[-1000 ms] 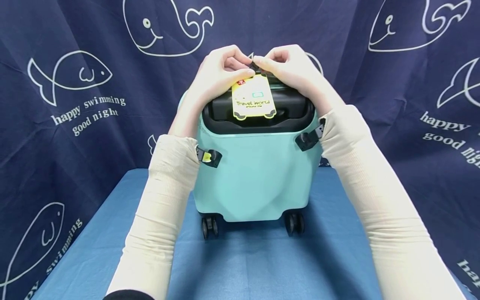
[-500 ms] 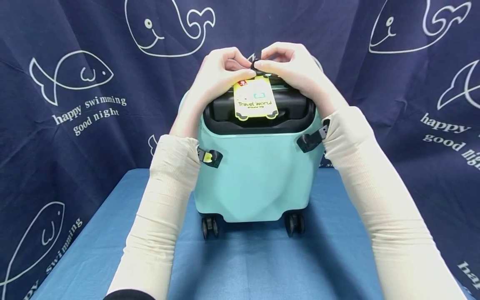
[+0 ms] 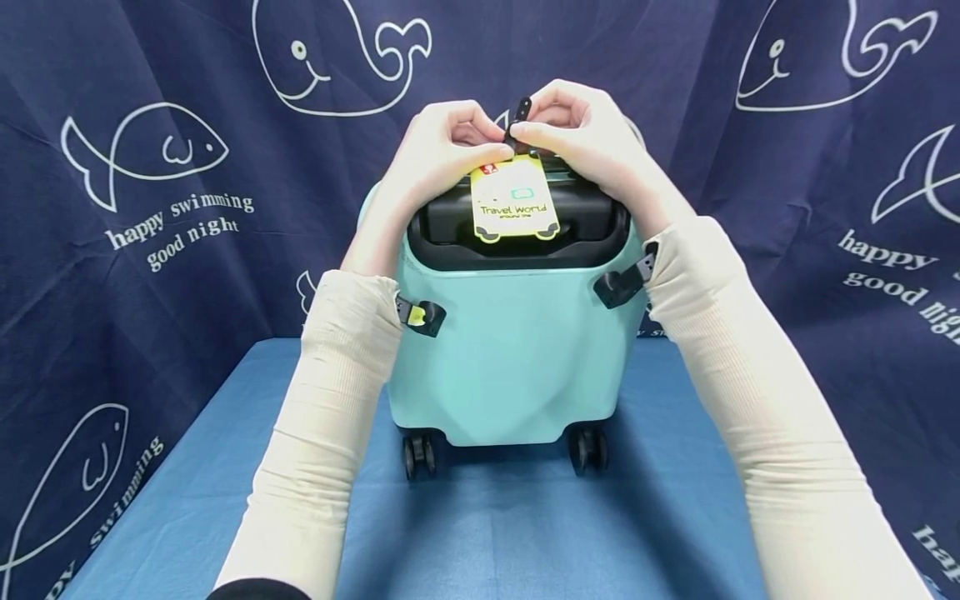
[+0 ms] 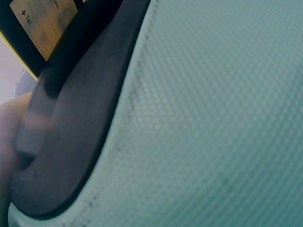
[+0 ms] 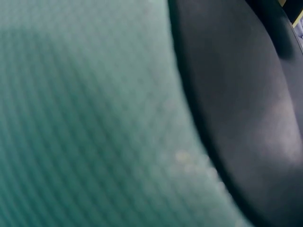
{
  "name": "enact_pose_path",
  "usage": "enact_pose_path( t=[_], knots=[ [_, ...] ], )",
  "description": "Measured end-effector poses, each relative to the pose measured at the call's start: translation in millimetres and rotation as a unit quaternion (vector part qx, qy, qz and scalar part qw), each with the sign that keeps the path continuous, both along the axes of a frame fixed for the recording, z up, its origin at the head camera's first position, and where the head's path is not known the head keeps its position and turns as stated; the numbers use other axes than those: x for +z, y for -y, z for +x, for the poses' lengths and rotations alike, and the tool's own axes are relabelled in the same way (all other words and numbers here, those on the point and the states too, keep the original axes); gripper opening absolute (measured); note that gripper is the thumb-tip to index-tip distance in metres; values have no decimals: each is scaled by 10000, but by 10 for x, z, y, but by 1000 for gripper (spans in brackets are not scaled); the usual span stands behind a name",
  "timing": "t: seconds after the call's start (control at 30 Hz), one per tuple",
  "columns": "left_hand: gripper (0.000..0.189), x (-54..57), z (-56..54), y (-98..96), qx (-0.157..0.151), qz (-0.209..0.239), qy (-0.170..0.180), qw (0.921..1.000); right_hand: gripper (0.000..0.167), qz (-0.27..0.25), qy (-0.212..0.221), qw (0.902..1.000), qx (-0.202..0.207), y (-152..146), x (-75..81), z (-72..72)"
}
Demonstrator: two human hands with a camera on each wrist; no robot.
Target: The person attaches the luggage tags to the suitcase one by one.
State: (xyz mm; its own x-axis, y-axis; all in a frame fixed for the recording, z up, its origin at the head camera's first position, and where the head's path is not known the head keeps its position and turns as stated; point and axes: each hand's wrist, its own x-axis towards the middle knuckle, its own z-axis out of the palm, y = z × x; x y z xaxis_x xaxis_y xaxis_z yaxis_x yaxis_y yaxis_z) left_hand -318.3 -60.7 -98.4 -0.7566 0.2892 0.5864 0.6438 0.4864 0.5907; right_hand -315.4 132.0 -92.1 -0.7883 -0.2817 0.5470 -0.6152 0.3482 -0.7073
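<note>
A light turquoise suitcase (image 3: 510, 358) stands upright, its black top section facing me. Against that section hangs a yellow-edged luggage tag (image 3: 516, 198) printed "Travel World". My left hand (image 3: 448, 154) pinches the black strap at the tag's upper end between thumb and index finger. From the other side, my right hand (image 3: 588, 129) pinches the same strap (image 3: 522, 108), whose holed end sticks up past the fingertips. Part of the strap is hidden by the fingers. The left wrist view catches the tag's ruled address side (image 4: 45, 28); the right wrist view is mostly the textured shell (image 5: 85, 113).
The suitcase rests on black wheels (image 3: 588, 448) on a blue cloth-covered table (image 3: 495, 533). Close behind hangs a dark blue curtain (image 3: 480, 50) with white whale and fish drawings. Black wrist straps (image 3: 618, 285) show near both cuffs.
The strap's holed end has come up into sight between my fingertips, and my right hand has risen slightly. The tag has shifted a little to the right. The suitcase stays put.
</note>
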Motion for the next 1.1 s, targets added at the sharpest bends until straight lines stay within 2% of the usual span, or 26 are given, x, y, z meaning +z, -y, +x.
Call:
enact_pose_path(
  t=[0.2,0.3,0.43,0.6,0.77,0.83,0.9,0.97,1.03,1.1],
  knots=[
    [20,11,10,-6,42,-55,-8,10000,16,-65,-21,9999,73,-10,2,-6],
    [23,5,14,-11,210,-136,-41,9997,17,-40,-17,9999,100,-16,-3,-14],
    [26,-24,15,-28,412,-264,-219,9986,17,-38,36,9999,106,-31,-23,-26],
    [25,-69,35,-9,447,-357,-394,9976,16,-132,127,9995,240,-8,-63,-44],
    [24,-108,150,80,607,-466,-663,9949,16,-90,99,9991,409,30,-69,-47],
    [22,-135,226,110,646,-368,-918,9930,15,-73,87,9991,398,29,-59,-42],
    [21,-186,313,127,506,-84,-1307,9901,16,-46,67,9993,376,21,-45,-36],
    [18,-263,373,132,130,304,-1966,9799,17,-16,49,9994,351,10,-30,-28],
    [16,-348,414,135,-351,501,-2729,9601,17,4,34,9995,313,-3,-16,-19],
    [15,-426,439,145,-700,443,-3329,9393,18,32,9,9997,258,-15,-8,-12]
  ],
)
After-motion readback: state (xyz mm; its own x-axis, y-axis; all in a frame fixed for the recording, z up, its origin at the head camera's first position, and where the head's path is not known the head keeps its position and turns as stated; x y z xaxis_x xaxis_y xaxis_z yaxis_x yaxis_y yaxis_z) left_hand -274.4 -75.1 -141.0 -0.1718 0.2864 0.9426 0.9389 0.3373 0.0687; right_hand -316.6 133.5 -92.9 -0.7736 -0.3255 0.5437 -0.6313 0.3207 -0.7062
